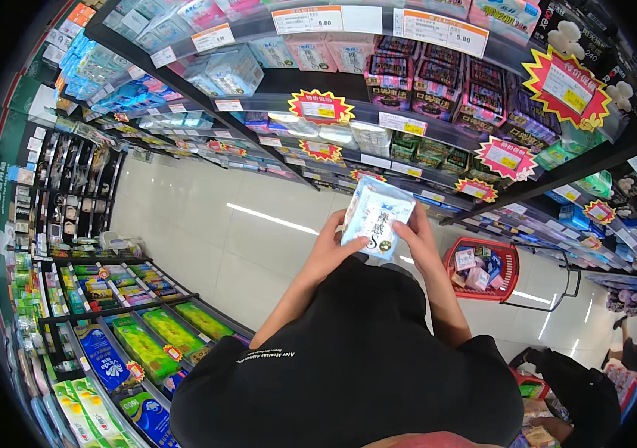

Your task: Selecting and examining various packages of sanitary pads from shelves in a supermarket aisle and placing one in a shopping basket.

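Between my two hands is a light blue and white plastic pack of sanitary pads (pixel 379 215), its printed face turned up towards me. My left hand (pixel 336 242) grips its left side, the thumb lying over the lower front. On the other side my right hand (pixel 415 231) holds the right edge, thumb pressed on the face. Past the pack stands a shelf unit with pink packs (pixel 310 51), dark boxed packs (pixel 388 78) and light blue packs (pixel 234 70). A red shopping basket (pixel 515 273) holding several packs is on the floor to the right.
Star-shaped price tags (pixel 321 107) hang from the shelf edges. Tissue packs (pixel 142 347) fill a lower shelf at left. A black upright (pixel 554 173) divides the shelves. A person in black (pixel 576 381) is at the lower right among goods; another person's leg shows farther back.
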`<state>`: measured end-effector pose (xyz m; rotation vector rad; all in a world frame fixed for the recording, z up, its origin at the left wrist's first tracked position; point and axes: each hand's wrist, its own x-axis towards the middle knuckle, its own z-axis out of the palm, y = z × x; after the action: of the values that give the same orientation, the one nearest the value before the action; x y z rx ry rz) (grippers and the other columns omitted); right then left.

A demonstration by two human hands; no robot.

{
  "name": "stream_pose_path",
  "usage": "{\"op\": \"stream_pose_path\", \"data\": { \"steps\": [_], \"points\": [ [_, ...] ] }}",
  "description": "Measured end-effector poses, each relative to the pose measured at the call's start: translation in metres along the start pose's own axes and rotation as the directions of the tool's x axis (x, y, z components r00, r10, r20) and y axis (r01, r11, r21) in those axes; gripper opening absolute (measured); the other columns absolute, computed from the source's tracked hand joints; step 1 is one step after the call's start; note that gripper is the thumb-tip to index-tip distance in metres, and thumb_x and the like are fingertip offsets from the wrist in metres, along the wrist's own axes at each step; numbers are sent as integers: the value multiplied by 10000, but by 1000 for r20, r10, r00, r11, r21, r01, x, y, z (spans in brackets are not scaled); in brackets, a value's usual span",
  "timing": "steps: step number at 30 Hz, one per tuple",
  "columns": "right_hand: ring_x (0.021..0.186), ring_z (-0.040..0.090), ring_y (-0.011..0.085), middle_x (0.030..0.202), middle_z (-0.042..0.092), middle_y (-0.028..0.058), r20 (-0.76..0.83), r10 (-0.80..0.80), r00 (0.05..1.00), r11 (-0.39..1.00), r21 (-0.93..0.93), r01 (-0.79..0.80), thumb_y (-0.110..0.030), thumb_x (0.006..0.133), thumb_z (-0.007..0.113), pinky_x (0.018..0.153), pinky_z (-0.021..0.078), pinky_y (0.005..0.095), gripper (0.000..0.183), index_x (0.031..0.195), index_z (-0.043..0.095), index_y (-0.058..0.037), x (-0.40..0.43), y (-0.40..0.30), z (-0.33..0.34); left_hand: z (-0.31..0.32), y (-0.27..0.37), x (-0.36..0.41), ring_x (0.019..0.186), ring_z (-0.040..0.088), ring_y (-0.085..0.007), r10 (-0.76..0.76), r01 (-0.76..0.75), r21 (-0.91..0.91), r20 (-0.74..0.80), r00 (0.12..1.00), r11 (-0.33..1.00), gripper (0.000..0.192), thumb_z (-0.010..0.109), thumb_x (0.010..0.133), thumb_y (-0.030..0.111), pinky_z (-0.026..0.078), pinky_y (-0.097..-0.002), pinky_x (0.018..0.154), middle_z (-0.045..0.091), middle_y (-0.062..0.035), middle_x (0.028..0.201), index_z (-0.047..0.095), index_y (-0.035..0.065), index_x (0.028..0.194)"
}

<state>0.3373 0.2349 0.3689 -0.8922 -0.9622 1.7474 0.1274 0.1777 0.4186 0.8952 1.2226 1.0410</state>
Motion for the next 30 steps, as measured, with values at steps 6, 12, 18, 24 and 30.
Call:
{"op": "stream_pose_path", "data": {
  "steps": [6,12,18,24,30],
  "points": [
    [1279,574,242,1407,570,191,73,-34,997,999,33,32,-142,923,735,1101,427,379,733,1513,343,48,6,-2,16,-14,11,1,1240,581,-215,-27,25,-86,-17,1000,996,627,761,907,104,491,-353,1043,550,-135,1317,440,-20,1432],
    [1245,589,204,1369,608,138,-11,78,997,997,-2,-78,-212,957,684,1067,442,349,621,1479,443,24,14,0,33,-39,16,18,1217,593,-216,-53,54,-26,51,997,998,656,770,902,112,512,-345,1015,549,-148,1307,418,-44,1433],
    [1212,609,198,1335,636,140,-136,27,990,999,22,-24,-170,953,699,1054,449,345,583,1439,466,49,32,5,70,-85,25,47,1184,610,-207,-64,72,-36,195,979,997,622,765,912,126,517,-348,1003,576,-142,1273,444,-47,1416],
    [1237,595,200,1349,622,137,-249,60,967,998,-1,-62,-166,948,714,1066,446,352,639,1480,414,22,50,20,132,-149,33,76,1168,638,-220,-85,126,-143,268,960,982,671,803,881,125,532,-339,970,594,-134,1280,448,-25,1430],
    [1255,586,215,1383,591,137,-263,171,949,964,-155,-217,-153,896,791,1061,469,382,756,1501,369,12,60,30,165,-185,31,97,1184,634,-227,-40,110,-153,402,915,982,705,817,860,95,549,-342,953,560,-129,1331,438,-13,1444]
  ]
}}
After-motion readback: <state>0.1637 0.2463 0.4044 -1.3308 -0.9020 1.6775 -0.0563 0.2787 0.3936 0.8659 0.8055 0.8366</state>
